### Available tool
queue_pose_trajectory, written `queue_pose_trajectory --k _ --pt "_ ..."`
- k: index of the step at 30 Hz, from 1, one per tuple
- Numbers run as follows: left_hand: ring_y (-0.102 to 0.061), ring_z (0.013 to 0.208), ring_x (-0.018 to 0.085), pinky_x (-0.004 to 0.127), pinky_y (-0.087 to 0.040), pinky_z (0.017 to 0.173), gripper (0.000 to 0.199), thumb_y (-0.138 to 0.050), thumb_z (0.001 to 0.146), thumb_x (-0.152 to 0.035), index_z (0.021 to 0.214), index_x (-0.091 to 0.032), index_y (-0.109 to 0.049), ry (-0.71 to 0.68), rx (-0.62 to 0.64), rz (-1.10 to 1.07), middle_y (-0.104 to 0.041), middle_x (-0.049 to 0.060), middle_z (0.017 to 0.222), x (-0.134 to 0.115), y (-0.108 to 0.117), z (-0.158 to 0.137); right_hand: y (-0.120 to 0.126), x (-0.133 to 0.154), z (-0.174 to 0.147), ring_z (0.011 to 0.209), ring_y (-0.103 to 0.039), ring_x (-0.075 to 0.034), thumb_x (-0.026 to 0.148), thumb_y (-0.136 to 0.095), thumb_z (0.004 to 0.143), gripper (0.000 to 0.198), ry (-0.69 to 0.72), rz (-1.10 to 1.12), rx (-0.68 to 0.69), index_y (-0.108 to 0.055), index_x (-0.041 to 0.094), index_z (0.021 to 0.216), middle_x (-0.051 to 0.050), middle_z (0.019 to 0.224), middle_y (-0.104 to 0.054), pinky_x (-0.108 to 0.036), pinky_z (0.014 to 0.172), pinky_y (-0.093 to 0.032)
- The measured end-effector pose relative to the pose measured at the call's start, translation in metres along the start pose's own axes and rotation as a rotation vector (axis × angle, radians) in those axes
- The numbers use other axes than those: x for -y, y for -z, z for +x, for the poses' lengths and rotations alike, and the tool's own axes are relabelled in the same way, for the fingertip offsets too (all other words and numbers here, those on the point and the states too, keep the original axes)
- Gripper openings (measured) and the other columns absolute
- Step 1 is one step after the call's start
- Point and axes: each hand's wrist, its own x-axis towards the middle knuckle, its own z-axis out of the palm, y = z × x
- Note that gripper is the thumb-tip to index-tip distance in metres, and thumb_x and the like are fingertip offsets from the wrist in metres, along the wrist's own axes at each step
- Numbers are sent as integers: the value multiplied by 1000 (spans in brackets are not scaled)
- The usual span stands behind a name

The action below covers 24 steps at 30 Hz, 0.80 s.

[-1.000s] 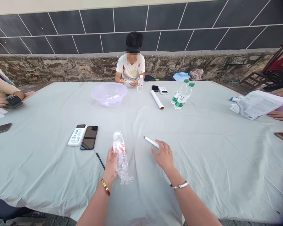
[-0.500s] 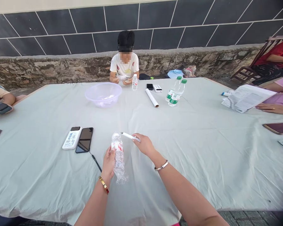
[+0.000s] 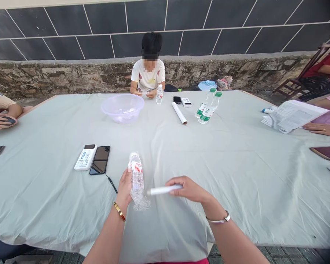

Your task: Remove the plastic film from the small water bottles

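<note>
My left hand (image 3: 125, 187) is closed around a clear plastic water bottle (image 3: 137, 176) with a white cap and a red-and-white label. The bottle lies with its cap away from me, wrapped in clear plastic film (image 3: 140, 202) that bunches loosely beyond its near end. To the right, my right hand (image 3: 188, 188) grips a slim white pen-like tool (image 3: 165, 189), whose end points left toward the film without touching it. Motion blurs the tool's tip, so I cannot tell its exact kind.
Left of the bottle lie a white power bank (image 3: 85, 157) and a black phone (image 3: 100, 160). Farther off are a purple basin (image 3: 123, 109), a white roll (image 3: 179, 113) and two green-capped bottles (image 3: 208, 108). A person (image 3: 147, 75) sits opposite; others sit at both sides.
My right hand has drawn the white tool back toward me and to the right, from beside the cap to beside the bottle's near end. My left hand still holds the bottle.
</note>
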Motion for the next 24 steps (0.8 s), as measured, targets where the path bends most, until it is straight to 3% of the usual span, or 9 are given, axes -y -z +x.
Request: queue_pose_trajectory --k 3,4,6,8,11,15,18,20,24 --pt "-64 67 15 25 -50 59 47 -67 75 -48 111 -19 -60 2 42 -14 -70 5 85 2 0 -3 4 -29 30 90 -61 -19 29 -49 83 28 -173 -176 -600 -68 23 103 -3 102 -68 -30 78 -46" --pt "-64 67 14 25 -50 59 48 -68 74 -48 112 -20 -60 -1 53 -25 -70 4 86 3 -1 -4 5 -37 40 95 -59 -21 27 -47 84 30 -221 -271 -725 -67 23 106 -5 104 -67 -32 83 -44" --pt "-64 68 14 26 -51 61 53 -70 72 -48 116 -21 -57 -2 76 -56 -69 4 88 7 -2 -6 5 -50 54 102 -56 -25 23 -46 85 31 -284 -440 -820 -65 20 109 -9 105 -66 -38 90 -41" --pt "-65 69 15 28 -52 63 59 -71 71 -48 120 -21 -53 12 107 -85 -69 5 90 10 -4 -8 0 -53 61 112 -50 -29 20 -49 83 31 -292 -504 -844 -65 18 110 -12 113 -63 -43 97 -36" --pt "-66 71 17 31 -53 67 61 -69 73 -47 125 -23 -50 54 168 -119 -69 4 90 16 -9 -12 -23 -40 61 125 -39 -31 23 -52 83 34 -136 -315 -815 -60 20 116 -12 131 -51 -46 103 -31" --pt "-66 91 20 31 -51 78 50 -66 76 -45 121 -25 -55 36 193 -146 -68 5 105 23 -16 -18 -71 -12 62 102 -60 -22 44 -49 88 46 30 12 -541 -49 22 129 -7 114 -63 -34 86 -48" --pt "-60 107 21 31 -48 85 43 -57 82 -52 116 -25 -60 8 185 -85 -63 7 118 26 -17 -21 -97 2 67 105 -61 -21 48 -42 90 49 65 367 -430 -44 24 133 -6 113 -65 -35 89 -48" --pt "-58 107 22 32 -47 86 45 -50 83 -58 109 -24 -64 -41 162 48 -63 8 116 25 -16 -22 -105 6 69 113 -57 -23 49 -48 88 50 80 463 -467 -44 25 132 -5 122 -61 -38 96 -44" --pt "-56 90 24 32 -42 80 38 -54 81 -56 80 -21 -68 -335 56 431 -64 8 88 17 -19 -21 -111 9 66 117 -54 -26 48 -59 81 62 4 335 -594 -40 26 136 -7 130 -56 -42 99 -41"
